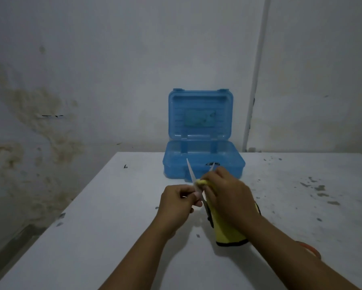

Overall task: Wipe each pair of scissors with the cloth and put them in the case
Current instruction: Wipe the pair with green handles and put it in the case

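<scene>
At table centre, over the white tabletop [92, 237]: left hand [177, 203], fingers curled, gripping scissors [190, 170] by one blade, blades spread in a V, tips toward 12 o'clock. Right hand [228, 197] at 3 o'clock of the left, fingers curled round a bunched yellow cloth [228, 233], pressing it at the blade junction; rest of cloth hanging below the wrist. Blue case [203, 164] at 12 o'clock, just beyond the blade tips, lid upright against stained wall [50, 101]. Orange handle [311, 249], partly hidden, at 4 o'clock by right forearm. Grey flecks scattered toward 3 o'clock.
</scene>
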